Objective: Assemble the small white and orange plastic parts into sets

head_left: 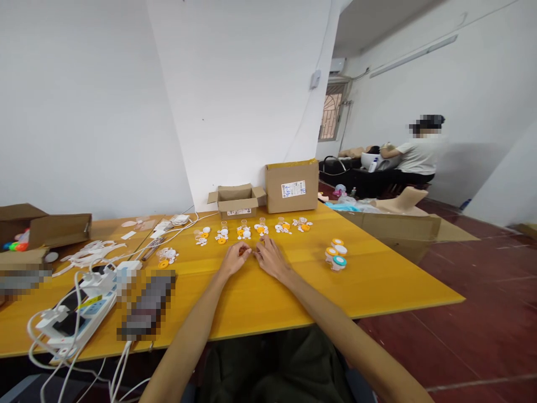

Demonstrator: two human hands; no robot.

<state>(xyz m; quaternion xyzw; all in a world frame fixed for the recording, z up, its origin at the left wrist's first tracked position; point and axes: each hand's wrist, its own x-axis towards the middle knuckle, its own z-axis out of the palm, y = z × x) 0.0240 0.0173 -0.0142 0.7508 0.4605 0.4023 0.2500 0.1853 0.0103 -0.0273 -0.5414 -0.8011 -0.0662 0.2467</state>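
My left hand (236, 258) is over the middle of the table, its fingers curled together. My right hand (271, 258) is close beside it, fingers bent inward towards the left. Whatever lies between the fingertips is too small and hidden to make out. Just beyond the hands, groups of small white and orange parts lie in a row. A clear cup with an orange ring (261, 229) stands behind my right fingertips. White round pieces (246, 234) lie beyond my left hand. To the right stand several clear containers with orange, white and teal lids (339, 261).
An open small carton (239, 208) and a closed larger box (292, 187) stand at the table's back. On the left are a power strip (98, 308) with tangled cables, a phone (149, 305), and a carton of colourful items (62, 235). A person (422, 154) sits far right.
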